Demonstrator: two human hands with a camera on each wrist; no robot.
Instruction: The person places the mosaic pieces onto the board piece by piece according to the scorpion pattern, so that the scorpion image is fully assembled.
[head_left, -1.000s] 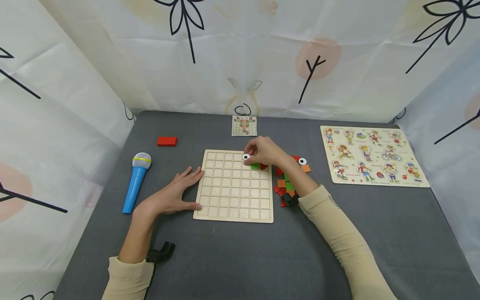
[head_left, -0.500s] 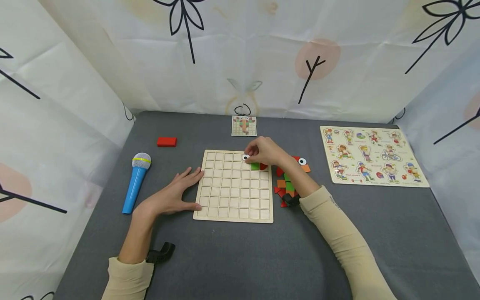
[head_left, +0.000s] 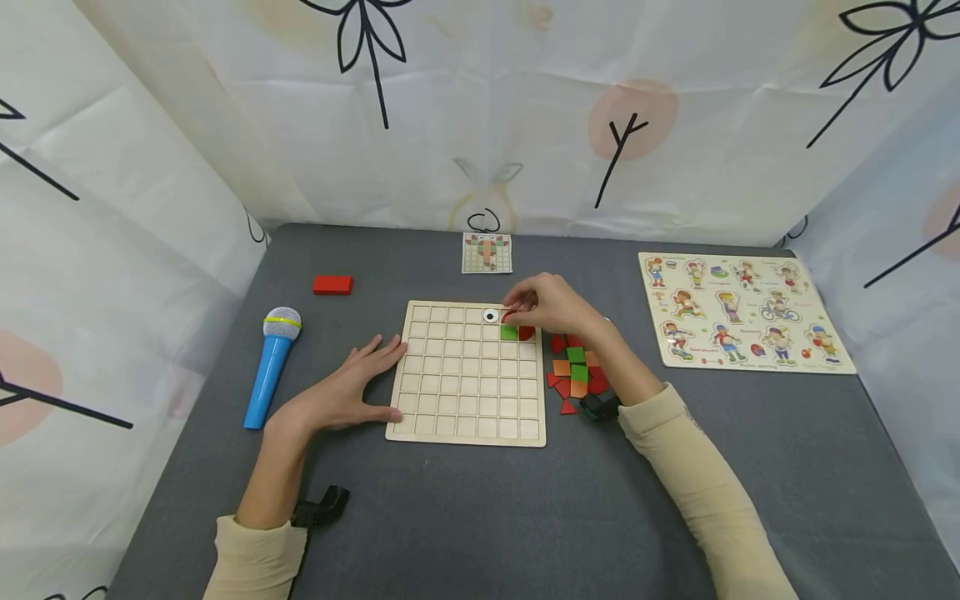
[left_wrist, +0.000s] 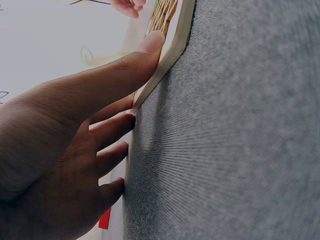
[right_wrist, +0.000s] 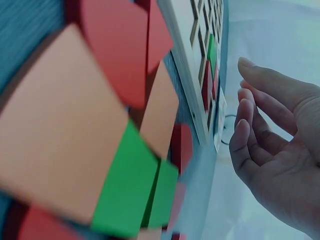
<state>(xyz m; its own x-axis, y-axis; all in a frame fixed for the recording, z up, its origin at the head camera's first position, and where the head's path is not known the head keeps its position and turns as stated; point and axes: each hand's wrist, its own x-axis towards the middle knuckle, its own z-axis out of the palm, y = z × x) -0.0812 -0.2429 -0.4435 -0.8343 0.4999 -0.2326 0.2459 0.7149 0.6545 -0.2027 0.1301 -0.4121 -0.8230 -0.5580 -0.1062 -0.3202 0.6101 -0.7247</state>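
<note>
The right hand (head_left: 552,305) is over the far right corner of the grid board (head_left: 451,400), its fingers loosely bent with no piece visible between them; whether a fingertip touches the red piece (head_left: 507,316) beneath cannot be told. The loose pieces (head_left: 579,373) lie on the worktop (head_left: 465,517) just beside the board's right edge, back toward the person from that hand and nearer it than the left hand (head_left: 348,383), which is spread against the board's left edge. The board's cells hold a white eye piece (head_left: 491,316), a green square (head_left: 509,332) and another red piece (head_left: 527,333).

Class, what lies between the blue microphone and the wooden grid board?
The head view shows the left hand between them, touching the wooden grid board, with grey tabletop around it.
</note>
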